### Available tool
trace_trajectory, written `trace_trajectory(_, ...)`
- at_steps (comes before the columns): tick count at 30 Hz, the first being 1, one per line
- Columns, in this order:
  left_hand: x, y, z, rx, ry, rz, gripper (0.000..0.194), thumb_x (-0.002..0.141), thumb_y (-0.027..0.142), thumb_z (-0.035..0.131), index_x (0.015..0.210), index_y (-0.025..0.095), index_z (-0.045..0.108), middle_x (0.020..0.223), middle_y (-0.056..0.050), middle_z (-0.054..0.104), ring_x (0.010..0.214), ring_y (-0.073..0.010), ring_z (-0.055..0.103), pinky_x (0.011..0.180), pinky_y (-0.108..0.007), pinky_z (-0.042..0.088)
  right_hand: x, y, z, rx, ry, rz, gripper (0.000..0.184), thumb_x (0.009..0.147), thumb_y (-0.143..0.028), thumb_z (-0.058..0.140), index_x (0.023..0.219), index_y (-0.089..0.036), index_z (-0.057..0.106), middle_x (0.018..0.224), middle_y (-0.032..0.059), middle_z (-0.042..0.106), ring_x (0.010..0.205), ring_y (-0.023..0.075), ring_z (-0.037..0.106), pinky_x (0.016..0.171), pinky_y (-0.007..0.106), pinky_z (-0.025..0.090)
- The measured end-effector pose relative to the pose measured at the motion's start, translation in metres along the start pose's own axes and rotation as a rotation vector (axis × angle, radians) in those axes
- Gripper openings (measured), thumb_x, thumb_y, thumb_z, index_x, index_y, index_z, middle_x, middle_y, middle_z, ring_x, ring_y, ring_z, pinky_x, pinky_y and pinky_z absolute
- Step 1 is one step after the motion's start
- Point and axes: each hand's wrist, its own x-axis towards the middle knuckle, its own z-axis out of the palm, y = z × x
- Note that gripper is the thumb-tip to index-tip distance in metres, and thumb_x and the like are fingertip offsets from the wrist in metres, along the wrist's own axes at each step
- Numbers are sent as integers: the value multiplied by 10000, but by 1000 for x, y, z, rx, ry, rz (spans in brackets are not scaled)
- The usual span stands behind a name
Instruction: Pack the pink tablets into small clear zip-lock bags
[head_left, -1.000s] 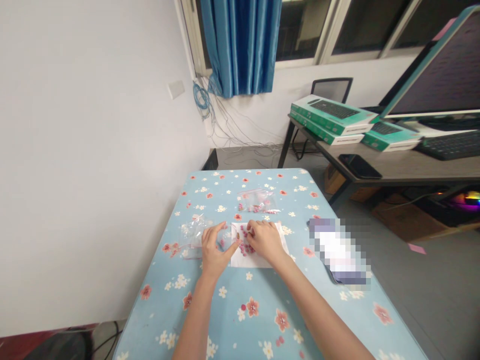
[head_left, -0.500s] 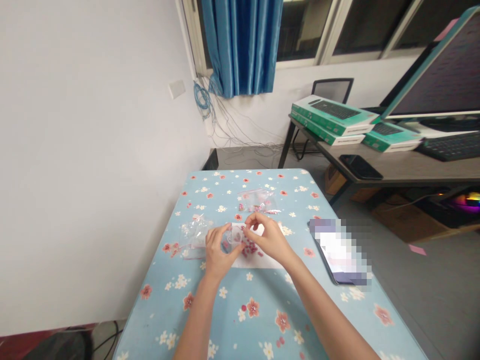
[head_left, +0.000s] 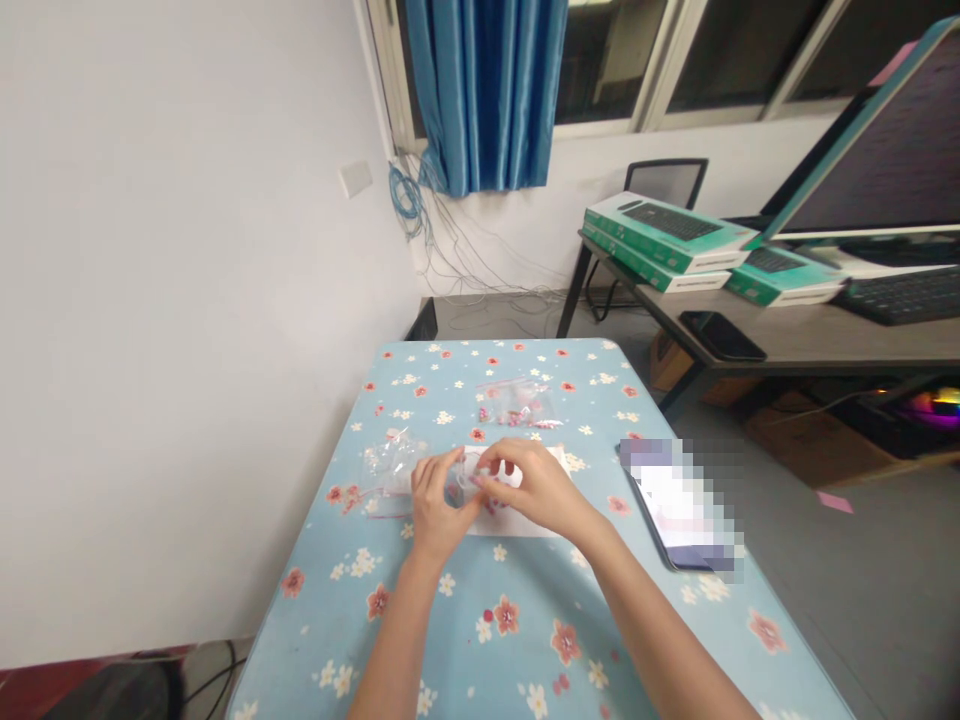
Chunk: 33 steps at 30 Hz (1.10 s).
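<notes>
My left hand [head_left: 436, 508] is curled round a small clear plastic box [head_left: 466, 466], thumb on the near side and fingers on the far side. Over the box's right side reaches my right hand [head_left: 531, 482], its thumb and fingertips pinched together; what they hold, if anything, is too small to make out. Beneath the right hand, several small pinkish-red beads [head_left: 492, 508] lie on a white sheet of paper [head_left: 529, 524], partly hidden by the fingers.
A clear zip bag with pink pieces [head_left: 517, 405] lies beyond the hands, and another clear bag [head_left: 390, 460] to the left. A phone [head_left: 675, 505] rests at the table's right side. Keyboard boxes [head_left: 667, 235] and a monitor [head_left: 877, 140] stand on the desk at right.
My right hand has moved left and slightly down, from above the beads to over the clear box, and now covers more of it. My left hand stays in place.
</notes>
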Motion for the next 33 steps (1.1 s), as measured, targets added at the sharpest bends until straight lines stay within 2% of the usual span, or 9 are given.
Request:
trace_trajectory(3, -1, -2, 1, 14, 28, 28, 458, 703, 279, 680, 1138, 216, 553, 981, -68, 659, 922, -245, 582, 840, -413, 460, -1, -4, 0, -48, -83, -11, 96, 813, -288, 619, 858, -207, 643, 748, -1, 646, 747, 159, 570, 720, 269, 387)
trace_trajectory(7, -2, -2, 1, -17, 35, 2, 457, 696, 263, 684, 1133, 210, 562, 989, -73, 658, 925, -237, 587, 830, -396, 473, 0, -6, 4, -71, -47, 23, 47, 800, -231, 610, 791, -198, 642, 747, 8, 661, 735, 166, 562, 718, 279, 389)
trace_trajectory(11, -1, 0, -1, -192, -25, -156, 566, 677, 347, 722, 1193, 208, 537, 1002, -78, 656, 909, -225, 610, 782, -359, 500, 0, 1, 1, 24, 28, 45, 66, 818, -210, 575, 813, -203, 640, 777, 9, 675, 744, 163, 576, 720, 278, 411)
trace_trajectory(13, 1, -2, -1, -341, -46, -273, 511, 730, 382, 672, 1190, 194, 549, 960, -77, 672, 852, -206, 631, 734, -331, 509, 0, 5, -2, 92, 70, 65, 95, 835, -224, 556, 883, -206, 636, 808, 16, 679, 759, 164, 596, 725, 280, 429)
trace_trajectory(17, 5, -8, 2, -596, -19, -472, 277, 774, 413, 616, 872, 156, 652, 730, -48, 682, 687, -166, 640, 672, -289, 509, 0, 10, -4, 173, 83, 85, 117, 832, -209, 557, 922, -211, 632, 802, 12, 679, 756, 161, 621, 721, 275, 447)
trace_trajectory(20, 6, -8, 3, -657, -20, -539, 265, 741, 414, 647, 687, 155, 632, 644, -30, 668, 626, -150, 626, 657, -274, 500, 1, 14, -2, 232, 61, 109, 117, 813, -188, 573, 914, -204, 629, 767, 7, 676, 719, 152, 626, 692, 262, 451)
trace_trajectory(27, 8, -4, 1, -748, -47, -590, 289, 701, 435, 676, 670, 148, 658, 611, -21, 656, 600, -140, 602, 634, -248, 477, 2, 23, 5, 321, 82, 86, 111, 798, -195, 591, 909, -193, 589, 744, 8, 668, 662, 144, 596, 674, 271, 460)
trace_trajectory(30, 9, -2, 0, -768, -28, -623, 300, 680, 446, 688, 676, 147, 666, 607, -17, 646, 594, -138, 588, 624, -243, 473, 2, 24, 4, 322, 33, 107, 130, 804, -212, 593, 933, -198, 599, 742, 7, 678, 668, 149, 598, 674, 273, 453)
trace_trajectory(33, 9, -2, -1, -756, 4, -618, 280, 692, 422, 681, 636, 151, 642, 581, -6, 621, 580, -129, 567, 602, -229, 455, 2, 24, 2, 285, -41, 132, 68, 818, -235, 580, 838, -199, 635, 753, 9, 681, 683, 152, 591, 657, 266, 436)
